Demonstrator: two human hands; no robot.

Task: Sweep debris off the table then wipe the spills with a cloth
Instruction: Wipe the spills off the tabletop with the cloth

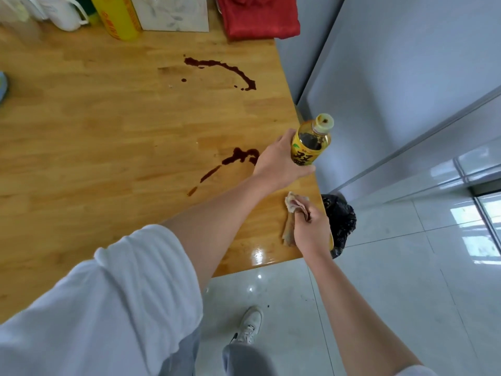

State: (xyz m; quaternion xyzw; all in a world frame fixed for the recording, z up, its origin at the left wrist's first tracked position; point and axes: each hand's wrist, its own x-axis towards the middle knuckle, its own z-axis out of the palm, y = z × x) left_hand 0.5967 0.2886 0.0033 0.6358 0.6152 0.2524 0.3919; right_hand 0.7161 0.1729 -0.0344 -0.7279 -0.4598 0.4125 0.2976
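The left hand [279,161] reaches far out across the wooden table [108,147]. Its arm is stretched long, with the white sleeve [130,294] rolled up above the elbow. The fingers and thumb are wrapped round a yellow bottle [311,142]. The bottle is up off the table and leans a little, near the table's right edge. It has dark liquid inside and a pale cap on top.

The right hand [311,229] is lower down and closer to the person. Its fingers are curled tight round a crumpled cloth [294,210]. The cloth is pale with stains, and it lies on the table near the right edge.

Two dark spills sit on the wood. The near spill [238,156] is just beside the left hand, and part of it hides behind that hand. The far spill [225,69] is a long curvy line farther back.

A black bin bag [341,218] is just past the table edge, beside the right hand. At the back of the table there is a red cloth [257,14], a yellow roll [116,17] and a white jug [65,14]. A white shoe [249,324] stands on the shiny tiled floor [406,267] below.
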